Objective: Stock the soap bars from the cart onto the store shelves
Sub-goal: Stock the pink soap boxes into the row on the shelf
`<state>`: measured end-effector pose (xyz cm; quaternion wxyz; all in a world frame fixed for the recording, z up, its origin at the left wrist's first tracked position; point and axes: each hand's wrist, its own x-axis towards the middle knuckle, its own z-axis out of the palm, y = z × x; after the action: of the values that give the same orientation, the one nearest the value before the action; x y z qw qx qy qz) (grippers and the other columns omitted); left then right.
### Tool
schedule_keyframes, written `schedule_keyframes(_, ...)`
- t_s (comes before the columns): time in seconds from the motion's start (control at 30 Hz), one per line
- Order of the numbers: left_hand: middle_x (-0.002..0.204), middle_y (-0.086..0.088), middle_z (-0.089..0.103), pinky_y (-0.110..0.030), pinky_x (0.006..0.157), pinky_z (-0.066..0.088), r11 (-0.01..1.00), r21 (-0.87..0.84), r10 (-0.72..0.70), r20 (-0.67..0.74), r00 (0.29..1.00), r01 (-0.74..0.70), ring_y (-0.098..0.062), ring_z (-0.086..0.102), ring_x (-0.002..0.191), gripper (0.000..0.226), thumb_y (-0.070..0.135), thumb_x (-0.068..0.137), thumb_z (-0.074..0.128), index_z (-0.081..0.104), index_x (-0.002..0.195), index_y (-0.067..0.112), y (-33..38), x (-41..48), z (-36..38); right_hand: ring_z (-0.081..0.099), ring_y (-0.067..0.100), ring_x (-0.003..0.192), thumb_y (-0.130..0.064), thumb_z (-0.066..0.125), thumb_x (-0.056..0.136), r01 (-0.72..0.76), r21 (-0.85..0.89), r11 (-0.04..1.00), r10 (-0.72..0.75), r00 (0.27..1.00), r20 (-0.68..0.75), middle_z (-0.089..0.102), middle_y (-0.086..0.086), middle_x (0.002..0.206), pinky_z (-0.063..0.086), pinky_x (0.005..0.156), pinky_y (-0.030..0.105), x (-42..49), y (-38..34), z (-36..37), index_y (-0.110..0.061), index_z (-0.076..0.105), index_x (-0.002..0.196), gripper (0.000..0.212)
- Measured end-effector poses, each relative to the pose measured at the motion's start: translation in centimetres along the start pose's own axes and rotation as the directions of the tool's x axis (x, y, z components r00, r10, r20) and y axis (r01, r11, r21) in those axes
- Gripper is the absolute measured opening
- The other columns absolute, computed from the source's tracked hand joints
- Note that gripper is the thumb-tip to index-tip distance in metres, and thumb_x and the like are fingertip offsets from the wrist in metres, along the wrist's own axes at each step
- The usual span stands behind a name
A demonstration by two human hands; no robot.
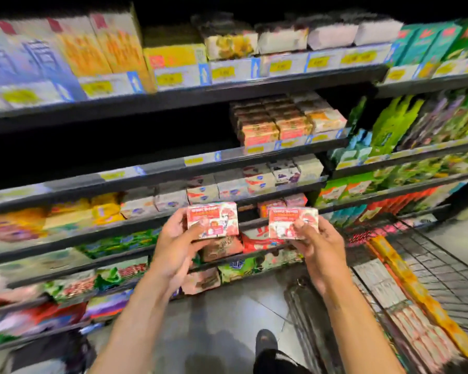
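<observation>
Head view has you standing at the shelves (157, 168) with a boxed soap bar in each hand, both raised in front of the lower rows. Your left hand (173, 247) grips the left soap box (214, 218), thumb across its printed face and fingers curled behind. Your right hand (319, 247) pinches the right soap box (292, 222) the same way, thumb on the front near the lower edge. The two boxes are near each other but apart, and neither touches a shelf.

The cart (443, 268) stands to your right, with more packs (416, 333) lying in rows inside it.

These are small cardboard cartons, likely light and stiff. The glossy face could slip under a thumb, and the corners will crush if you squeeze hard. Hold them across the broad faces, as you do now, and slide each in narrow end first. Blur makes it hard to be sure, but the orange-pink stack (260, 130) on the middle shelf may be the matching product.
</observation>
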<state>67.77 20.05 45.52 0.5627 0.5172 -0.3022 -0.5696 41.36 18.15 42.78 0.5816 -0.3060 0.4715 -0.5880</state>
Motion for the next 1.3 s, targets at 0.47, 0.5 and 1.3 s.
schedule_keyframes(0.47, 0.106, -0.005, 0.076, -0.026, 0.076, 0.058, 0.950, 0.218, 0.228, 0.004, 0.974, -0.223, -0.017, 0.074, 0.098, 0.031, 0.003, 0.088, 0.073, 0.063, 0.116, 0.012, 7.9, 8.7, 3.0, 0.073, 0.019, 0.087, -0.010, 0.072, 0.091, 0.042, -0.052, 0.998, -0.033, 0.986, 0.163, 0.076, 0.005, 0.094, 0.060, 0.078, 0.034, 6.9, -3.4, 3.5, -0.013, 0.066, 0.107, 0.017)
schedule_keyframes(0.5, 0.108, -0.004, 0.076, -0.027, 0.078, 0.059, 0.942, 0.231, 0.251, -0.004, 0.968, -0.243, -0.017, 0.073, 0.100, 0.031, 0.003, 0.087, 0.074, 0.064, 0.115, 0.013, 8.3, 9.7, 3.2, 0.073, 0.019, 0.089, -0.009, 0.072, 0.091, 0.039, -0.054, 0.998, -0.029, 0.983, 0.180, 0.077, 0.005, 0.095, 0.060, 0.078, 0.032, 7.4, -3.5, 3.5, -0.013, 0.066, 0.108, 0.018)
schedule_keyframes(1.3, 0.096, -0.001, 0.067, -0.041, 0.097, 0.053, 0.761, 0.611, 0.236, 0.052, 0.970, -0.218, -0.022, 0.062, 0.104, 0.043, -0.008, 0.081, 0.075, 0.061, 0.113, 0.017, 10.9, 30.8, 2.3, 0.074, 0.021, 0.087, -0.006, 0.073, 0.087, 0.140, 0.030, 0.990, -0.144, 0.964, 0.223, 0.074, 0.004, 0.089, 0.058, 0.073, 0.024, 12.0, 0.7, 4.5, -0.013, 0.064, 0.107, 0.023)
